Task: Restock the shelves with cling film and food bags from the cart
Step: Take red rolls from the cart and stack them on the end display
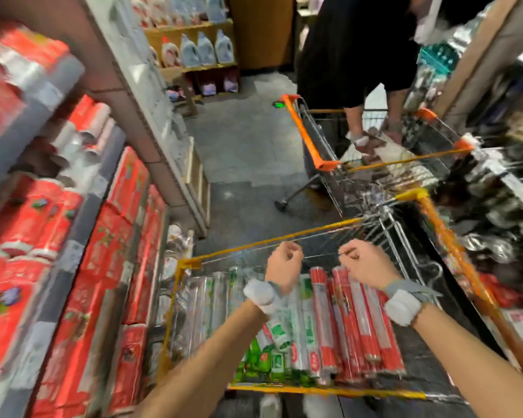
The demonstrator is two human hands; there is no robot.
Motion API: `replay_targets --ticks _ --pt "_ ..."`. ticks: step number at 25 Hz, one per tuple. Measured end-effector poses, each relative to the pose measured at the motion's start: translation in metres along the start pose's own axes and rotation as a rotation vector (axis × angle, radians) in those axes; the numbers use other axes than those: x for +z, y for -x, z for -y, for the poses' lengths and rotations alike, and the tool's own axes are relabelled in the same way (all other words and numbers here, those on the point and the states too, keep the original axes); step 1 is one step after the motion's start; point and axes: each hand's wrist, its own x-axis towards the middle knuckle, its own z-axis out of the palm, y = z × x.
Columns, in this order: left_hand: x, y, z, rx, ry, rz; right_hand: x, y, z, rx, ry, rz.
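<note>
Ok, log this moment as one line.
left hand: curled, empty | right hand: curled, empty | both over cart | rolls: in cart, untouched

The cart [254, 243] stands on the grey floor [239, 152] beside the shelves [43, 107]. In it lie clear rolls [203, 303] at left, green rolls [308, 327] in the middle and red rolls [360, 321] at right. Red packs [27, 215] fill the shelves. An orange cart [304, 132] stands farther along.

Narrow shop aisle, grey concrete floor [248, 152]; wooden rack [194, 26] with detergent bottles [206, 51] at far end.
</note>
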Motion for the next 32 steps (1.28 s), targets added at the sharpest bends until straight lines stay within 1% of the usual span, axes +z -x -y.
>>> replay_targets --ticks 2,5,7,8,11,13,15,16,18,19,21,23,24,26,27,28,30,32 --pt "0.018 -0.015 0.027 -0.094 -0.025 0.083 0.019 -0.007 -0.035 0.099 0.037 0.059" --pt "0.046 -0.029 0.066 -0.215 -0.130 0.270 0.055 -0.013 -0.087 0.242 0.142 0.201" --pt "0.072 -0.043 0.095 -0.288 -0.199 0.346 0.078 -0.018 -0.105 0.277 0.193 0.282" --pt "0.088 -0.048 0.109 -0.321 -0.242 0.357 0.089 -0.021 -0.114 0.289 0.216 0.295" --pt "0.133 -0.057 0.141 -0.382 -0.381 0.370 0.115 -0.027 -0.129 0.263 0.270 0.283" --pt "0.166 -0.066 0.166 -0.386 -0.514 0.336 0.137 -0.034 -0.144 0.250 0.294 0.251" --pt "0.190 -0.071 0.186 -0.429 -0.567 0.205 0.151 -0.040 -0.148 0.333 0.346 0.177" --pt "0.202 -0.073 0.195 -0.402 -0.627 0.129 0.160 -0.042 -0.152 0.366 0.402 0.155" --pt "0.207 -0.074 0.196 -0.393 -0.731 0.105 0.170 -0.045 -0.155 0.339 0.482 0.188" --pt "0.208 -0.075 0.199 -0.377 -0.746 0.094 0.171 -0.047 -0.155 0.334 0.464 0.210" --pt "0.205 -0.077 0.186 -0.420 -0.679 0.099 0.173 -0.053 -0.162 0.339 0.415 0.267" --pt "0.197 -0.077 0.180 -0.452 -0.593 0.116 0.174 -0.060 -0.165 0.337 0.435 0.301" --pt "0.193 -0.078 0.182 -0.491 -0.491 0.114 0.173 -0.062 -0.162 0.331 0.469 0.325" --pt "0.175 -0.074 0.182 -0.559 -0.129 0.142 0.171 -0.067 -0.159 0.305 0.559 0.330" --pt "0.163 -0.071 0.182 -0.589 0.022 0.170 0.167 -0.073 -0.157 0.282 0.611 0.303" --pt "0.153 -0.071 0.185 -0.606 0.116 0.219 0.162 -0.083 -0.154 0.252 0.670 0.255" --pt "0.133 -0.068 0.177 -0.621 0.221 0.300 0.152 -0.106 -0.148 0.186 0.752 0.154" --pt "0.121 -0.069 0.177 -0.599 0.378 0.368 0.148 -0.130 -0.143 0.129 0.785 0.121"
